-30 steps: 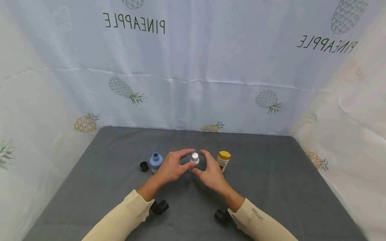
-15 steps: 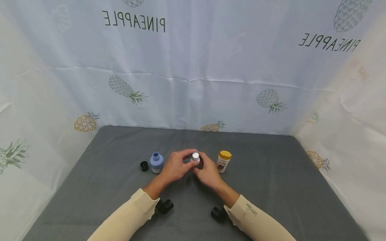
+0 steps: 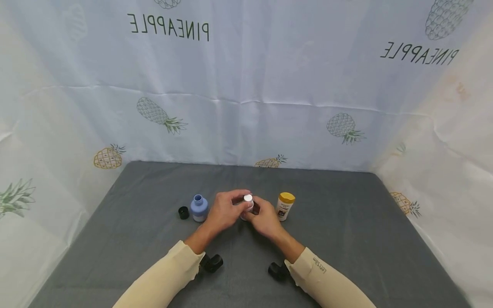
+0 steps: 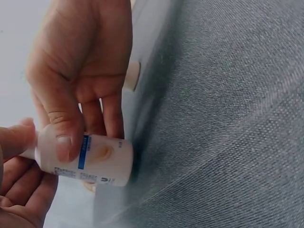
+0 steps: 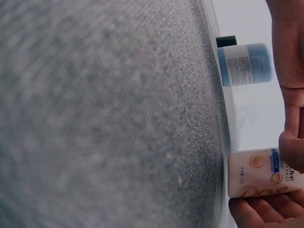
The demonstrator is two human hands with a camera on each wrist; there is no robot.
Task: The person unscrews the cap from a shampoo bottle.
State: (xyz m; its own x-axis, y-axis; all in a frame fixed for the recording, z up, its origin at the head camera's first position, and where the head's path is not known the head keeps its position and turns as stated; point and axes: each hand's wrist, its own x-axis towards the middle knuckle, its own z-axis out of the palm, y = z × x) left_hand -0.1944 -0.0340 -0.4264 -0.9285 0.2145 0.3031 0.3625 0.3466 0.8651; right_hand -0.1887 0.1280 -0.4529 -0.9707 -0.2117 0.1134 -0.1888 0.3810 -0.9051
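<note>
A small white Dove bottle [image 3: 248,198] stands upright at mid-table between my two hands. Its pale label shows in the left wrist view, where the bottle [image 4: 107,159] looks sideways. My left hand [image 3: 225,210] holds it high, thumb and fingers around its neck just below the white cap. My right hand [image 3: 265,219] grips the body lower down; in the left wrist view the right thumb [image 4: 66,142] presses on the label side, with fingers wrapped behind. Most of the bottle body is hidden by the hands in the head view.
To the left stand an uncapped blue bottle [image 3: 199,208] and a black cap [image 3: 183,212] lying beside it. A white bottle with a yellow lid [image 3: 285,206] stands just right of my right hand. A grey cloth [image 3: 346,239] covers the table, and a pineapple-print curtain [image 3: 246,77] surrounds it.
Both hands have closed in on the white bottle. The right hand's fingers, apart from it a second ago, now wrap around its body. The other bottles and the black cap stay put.
</note>
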